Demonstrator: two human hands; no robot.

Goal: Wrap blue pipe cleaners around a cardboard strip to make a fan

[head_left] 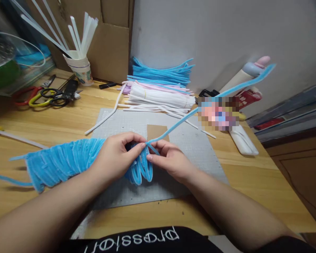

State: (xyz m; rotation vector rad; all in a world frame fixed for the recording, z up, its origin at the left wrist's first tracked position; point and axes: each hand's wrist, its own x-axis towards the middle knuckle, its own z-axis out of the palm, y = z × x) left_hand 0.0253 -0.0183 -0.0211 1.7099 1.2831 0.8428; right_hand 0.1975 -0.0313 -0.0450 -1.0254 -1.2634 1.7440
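Note:
A long bundle of blue pipe cleaners (65, 158), bent into packed loops, stretches from the left across the grey cutting mat (116, 196). My left hand (118, 154) is closed round its right end, thumb pressing near the last loops. One blue pipe cleaner (184, 123) slants up to the right from the loops. My right hand (171, 158) pinches its short lower end just beside my left thumb. Part of the loops is hidden under my left hand. Two loose blue ends poke out at the bundle's left.
Stacks of blue (160, 73) and white pipe cleaners (160, 96) lie at the back. A paper cup (80, 70) holds white strips. Several scissors (46, 96) lie at the left. A brown card square (158, 131) rests on the mat. A white packet (243, 140) lies right.

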